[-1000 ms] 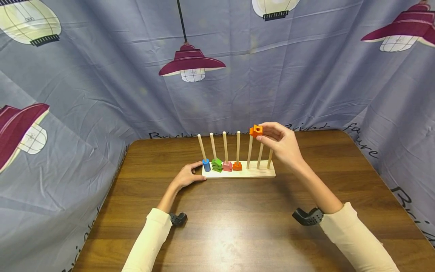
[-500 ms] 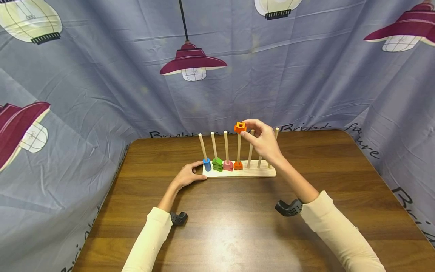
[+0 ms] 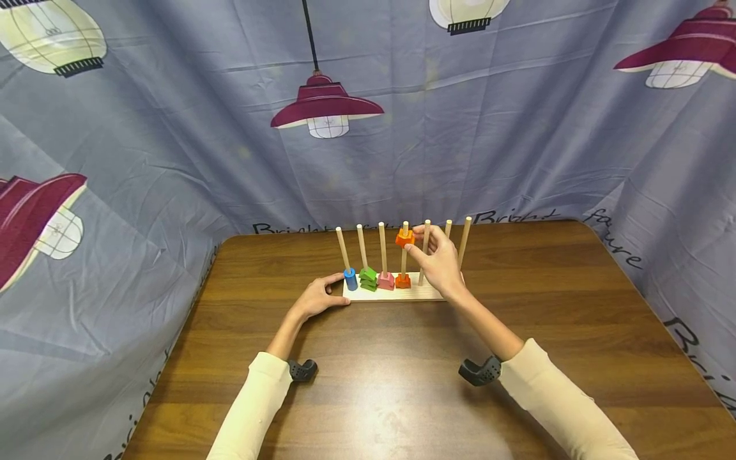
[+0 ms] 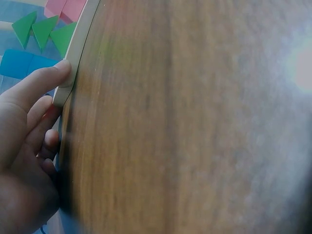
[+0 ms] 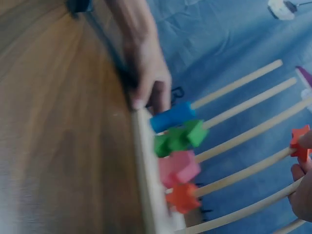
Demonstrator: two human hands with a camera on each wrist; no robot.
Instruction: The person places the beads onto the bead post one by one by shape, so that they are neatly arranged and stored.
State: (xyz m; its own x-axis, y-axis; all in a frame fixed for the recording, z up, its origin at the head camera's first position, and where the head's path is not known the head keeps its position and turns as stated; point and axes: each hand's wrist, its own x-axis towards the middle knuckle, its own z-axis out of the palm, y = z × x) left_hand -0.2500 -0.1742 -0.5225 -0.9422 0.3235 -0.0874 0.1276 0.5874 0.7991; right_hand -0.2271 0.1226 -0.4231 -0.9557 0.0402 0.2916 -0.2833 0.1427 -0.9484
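My right hand [image 3: 441, 260] pinches an orange star-shaped block [image 3: 405, 238] between thumb and fingers. The block is threaded on the fourth peg from the left, just below its tip. Lower on that peg, another orange star block [image 3: 402, 281] sits at the wooden base [image 3: 422, 294]. With my left hand [image 3: 313, 297] I grip the left end of this peg stand, the thumb [image 4: 61, 70] on its front edge. From the left, the first pegs hold blue cylinders [image 3: 351, 280], green triangular blocks [image 3: 368, 280] and pink blocks [image 3: 386, 281].
Right of the fourth peg stand three bare pegs, partly behind my right hand. The stand rests near the back of a brown wooden table [image 3: 356, 396]. A blue-grey curtain [image 3: 230, 147] printed with lamps hangs behind and at both sides.
My right hand has carried the orange star block leftward to the fourth peg and then lowered it over the tip. The left hand has stayed on the stand's end.
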